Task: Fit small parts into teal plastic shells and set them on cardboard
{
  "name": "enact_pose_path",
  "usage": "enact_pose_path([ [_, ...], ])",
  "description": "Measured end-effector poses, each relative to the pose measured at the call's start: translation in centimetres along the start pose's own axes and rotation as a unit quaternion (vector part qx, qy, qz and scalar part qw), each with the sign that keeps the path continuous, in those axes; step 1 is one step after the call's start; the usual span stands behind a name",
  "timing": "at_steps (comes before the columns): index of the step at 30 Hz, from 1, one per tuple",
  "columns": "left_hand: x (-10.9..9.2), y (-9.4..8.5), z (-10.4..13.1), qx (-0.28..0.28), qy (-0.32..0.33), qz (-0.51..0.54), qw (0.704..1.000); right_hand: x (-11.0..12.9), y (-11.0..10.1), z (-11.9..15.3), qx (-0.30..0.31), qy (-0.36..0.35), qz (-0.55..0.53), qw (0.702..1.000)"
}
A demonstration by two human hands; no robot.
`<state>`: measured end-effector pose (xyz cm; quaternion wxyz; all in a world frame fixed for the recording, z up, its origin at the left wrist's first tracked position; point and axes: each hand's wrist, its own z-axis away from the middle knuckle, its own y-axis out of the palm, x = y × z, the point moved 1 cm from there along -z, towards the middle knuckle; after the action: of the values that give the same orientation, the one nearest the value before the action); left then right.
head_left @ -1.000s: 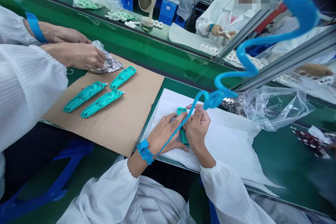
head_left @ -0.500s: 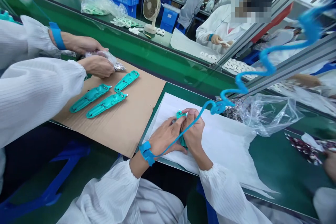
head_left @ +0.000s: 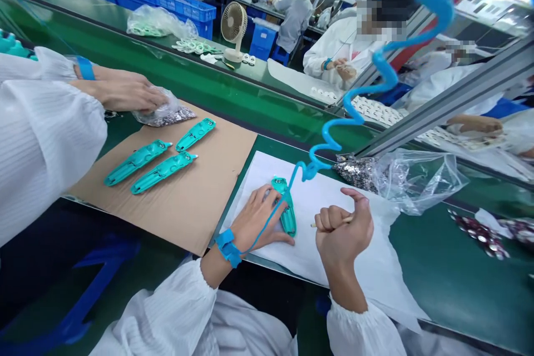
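A teal plastic housing (head_left: pixel 287 214) lies on white paper (head_left: pixel 308 253). My left hand (head_left: pixel 256 217) holds it there, fingers over its left side and thumb near its lower end; part of the housing is hidden under the fingers. To the right, above the paper, my right hand (head_left: pixel 344 228) is raised with fingers curled around a thin pale stick (head_left: pixel 314 225). Only short pieces of the stick show. A blue coiled cord (head_left: pixel 323 147) runs from my left wristband (head_left: pixel 228 247) up across the view, passing in front of the housing.
More teal housings (head_left: pixel 164 172) lie on brown cardboard (head_left: pixel 204 194) at left. A co-worker's hands (head_left: pixel 125 89) touch a plastic bag (head_left: pixel 167 111) of small shiny parts. Another clear bag (head_left: pixel 421 178) with shiny parts stands behind the paper. A metal post (head_left: pixel 442 111) slants at right.
My right hand has moved away from the housing to the right, with the stick now showing in it. My left hand stays on the housing. The co-worker's hands have shifted over the bag.
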<state>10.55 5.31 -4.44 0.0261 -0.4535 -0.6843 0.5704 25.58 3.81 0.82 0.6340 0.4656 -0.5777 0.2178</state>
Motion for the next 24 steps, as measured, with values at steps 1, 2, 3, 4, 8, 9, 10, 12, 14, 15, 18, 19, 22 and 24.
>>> enact_pose_path([
  [1,0.0,0.0,0.0,-0.001,0.000,-0.003,1.000,-0.1,-0.5,0.3,-0.012,0.004,0.001,1.000],
  [2,0.0,-0.1,0.0,-0.002,0.002,-0.004,1.000,-0.4,-0.8,0.6,-0.021,0.009,0.002,1.000],
  [3,0.0,-0.2,0.0,-0.001,0.005,-0.001,1.000,-0.7,-1.1,0.8,-0.027,0.017,0.002,0.999],
  [4,0.0,-0.3,0.0,0.002,0.006,0.004,1.000,-1.0,-1.3,1.1,-0.032,0.024,0.001,0.999],
  [8,0.0,-0.7,-0.3,0.034,-0.004,0.027,0.999,-2.4,-1.2,1.9,-0.027,0.047,-0.005,0.999],
  [9,0.0,-0.7,-0.3,0.040,-0.005,0.030,0.999,-2.6,-1.0,2.0,-0.020,0.047,-0.004,0.999],
  [10,-0.1,-0.8,-0.4,0.045,-0.004,0.032,0.998,-2.8,-0.9,2.2,-0.013,0.045,-0.001,0.999],
  [12,0.0,-0.7,-0.5,0.049,0.001,0.031,0.998,-3.2,-0.6,2.4,0.001,0.040,0.006,0.999],
  [14,0.0,-0.6,-0.5,0.047,0.004,0.028,0.998,-3.4,-0.5,2.4,0.011,0.034,0.013,0.999],
  [15,0.1,-0.6,-0.5,0.046,0.005,0.026,0.999,-3.5,-0.5,2.5,0.014,0.032,0.016,0.999],
  [18,0.1,-0.5,-0.5,0.046,0.011,0.022,0.999,-3.7,-0.4,2.5,0.019,0.030,0.020,0.999],
  [19,0.1,-0.5,-0.5,0.047,0.013,0.022,0.999,-3.7,-0.4,2.5,0.019,0.029,0.021,0.999],
  [22,0.1,-0.4,-0.4,0.052,0.014,0.019,0.998,-3.9,-0.4,2.6,0.019,0.022,0.029,0.999],
  [24,0.0,-0.4,-0.4,0.053,0.012,0.017,0.998,-3.9,-0.3,2.7,0.022,0.012,0.036,0.999],
])
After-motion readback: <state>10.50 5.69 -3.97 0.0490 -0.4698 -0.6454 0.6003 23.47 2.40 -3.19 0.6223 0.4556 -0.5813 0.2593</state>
